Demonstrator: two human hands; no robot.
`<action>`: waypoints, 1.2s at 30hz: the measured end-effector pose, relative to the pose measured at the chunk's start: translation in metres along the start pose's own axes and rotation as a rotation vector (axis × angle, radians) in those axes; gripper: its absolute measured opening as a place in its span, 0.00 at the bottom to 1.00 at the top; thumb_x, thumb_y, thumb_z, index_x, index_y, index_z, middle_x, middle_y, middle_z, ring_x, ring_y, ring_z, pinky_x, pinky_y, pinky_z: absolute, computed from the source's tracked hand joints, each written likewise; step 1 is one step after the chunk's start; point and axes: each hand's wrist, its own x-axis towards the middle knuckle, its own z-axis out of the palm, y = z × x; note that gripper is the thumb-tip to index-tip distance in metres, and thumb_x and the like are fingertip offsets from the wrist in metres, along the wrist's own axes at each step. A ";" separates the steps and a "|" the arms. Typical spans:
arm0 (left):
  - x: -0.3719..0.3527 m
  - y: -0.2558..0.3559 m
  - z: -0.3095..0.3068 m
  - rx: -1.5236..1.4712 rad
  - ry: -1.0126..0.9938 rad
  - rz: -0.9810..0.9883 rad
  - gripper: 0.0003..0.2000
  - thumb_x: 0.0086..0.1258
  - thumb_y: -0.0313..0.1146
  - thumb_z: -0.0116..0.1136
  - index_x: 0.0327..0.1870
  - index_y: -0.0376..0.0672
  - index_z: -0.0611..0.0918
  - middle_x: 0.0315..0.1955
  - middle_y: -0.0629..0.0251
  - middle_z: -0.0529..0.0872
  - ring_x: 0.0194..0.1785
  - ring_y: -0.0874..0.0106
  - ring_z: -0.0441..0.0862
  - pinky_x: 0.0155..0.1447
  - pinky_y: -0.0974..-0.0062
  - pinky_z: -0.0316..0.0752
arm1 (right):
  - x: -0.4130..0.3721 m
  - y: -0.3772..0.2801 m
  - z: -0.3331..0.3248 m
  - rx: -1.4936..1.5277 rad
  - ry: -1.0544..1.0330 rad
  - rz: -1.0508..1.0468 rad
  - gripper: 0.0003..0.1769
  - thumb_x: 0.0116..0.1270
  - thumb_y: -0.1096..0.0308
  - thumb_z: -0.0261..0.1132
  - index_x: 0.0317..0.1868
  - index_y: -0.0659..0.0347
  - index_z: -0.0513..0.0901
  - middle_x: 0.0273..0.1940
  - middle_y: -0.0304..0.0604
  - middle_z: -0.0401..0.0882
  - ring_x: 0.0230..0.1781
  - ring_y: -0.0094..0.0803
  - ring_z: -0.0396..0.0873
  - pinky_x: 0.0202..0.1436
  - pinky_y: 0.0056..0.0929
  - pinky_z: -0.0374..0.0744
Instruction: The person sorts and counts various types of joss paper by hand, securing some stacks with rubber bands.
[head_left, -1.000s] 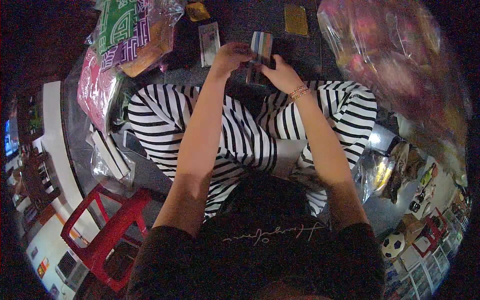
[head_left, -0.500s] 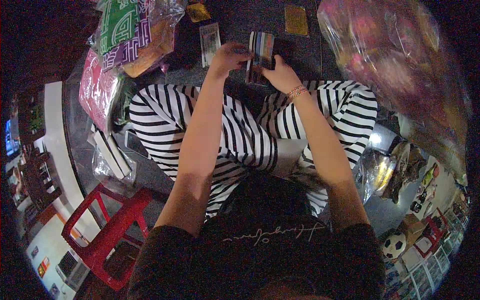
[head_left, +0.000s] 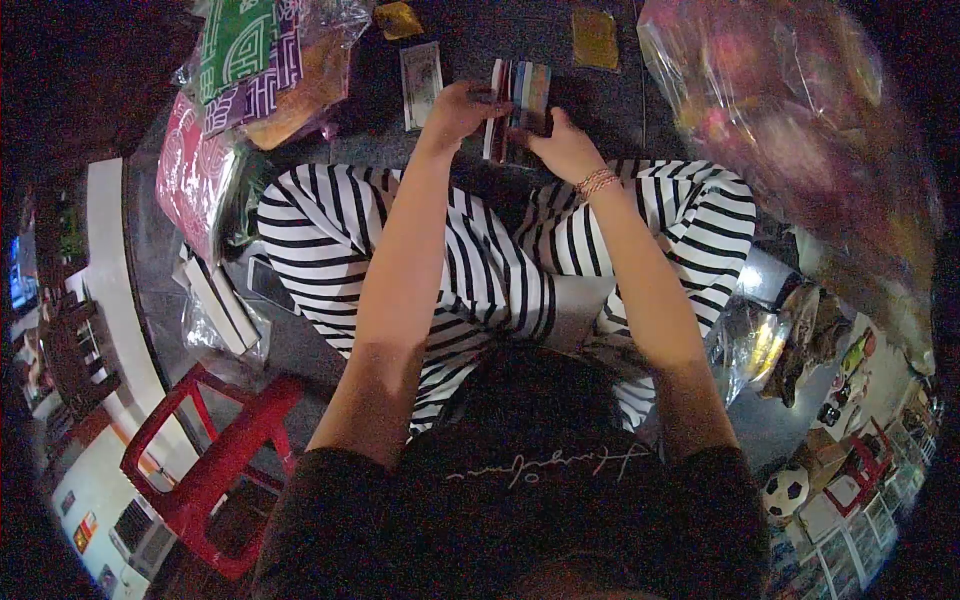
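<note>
In front of my crossed legs, both hands are at a fanned bundle of papers (head_left: 536,90), with white, red and blue edges showing side by side. My left hand (head_left: 464,118) grips its left part, which has a white and dark red edge. On the other side, my right hand (head_left: 562,144) has its fingers at the lower right of the bundle, the thumb raised along its edge. Some fingertips are hidden in shadow. Just left of my left hand, a printed slip like a banknote (head_left: 421,86) lies on the dark floor.
Gold-coloured squares (head_left: 595,40) lie at the far side. Plastic-wrapped printed packs (head_left: 235,60) sit at left, a large clear bag with pink contents (head_left: 750,100) at right. A phone-like slab (head_left: 270,284) and a red stool (head_left: 215,465) are on my left, a football (head_left: 786,491) on my right.
The left part of the bundle has shifted slightly left with my left hand, and a dark red edge now shows between the parts. My right hand stays nearly in place.
</note>
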 end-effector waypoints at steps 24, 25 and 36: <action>-0.003 0.000 -0.002 -0.168 0.020 -0.058 0.17 0.47 0.34 0.69 0.37 0.39 0.79 0.20 0.69 0.78 0.20 0.80 0.69 0.23 0.82 0.63 | -0.006 -0.006 -0.009 0.052 -0.058 0.048 0.47 0.50 0.35 0.58 0.55 0.70 0.62 0.46 0.66 0.73 0.50 0.53 0.72 0.53 0.40 0.70; 0.000 -0.004 -0.006 -0.150 -0.033 -0.084 0.20 0.48 0.37 0.69 0.42 0.40 0.78 0.28 0.67 0.79 0.29 0.77 0.73 0.32 0.77 0.68 | -0.005 -0.006 -0.009 0.052 -0.058 0.048 0.47 0.50 0.35 0.58 0.55 0.70 0.62 0.46 0.66 0.73 0.50 0.53 0.72 0.53 0.40 0.70; -0.007 0.002 -0.008 -0.251 -0.175 -0.062 0.24 0.49 0.39 0.67 0.48 0.43 0.77 0.40 0.67 0.80 0.45 0.72 0.76 0.45 0.72 0.71 | -0.009 -0.015 -0.009 0.034 -0.012 0.036 0.39 0.54 0.46 0.57 0.52 0.75 0.62 0.47 0.69 0.70 0.50 0.55 0.71 0.54 0.40 0.70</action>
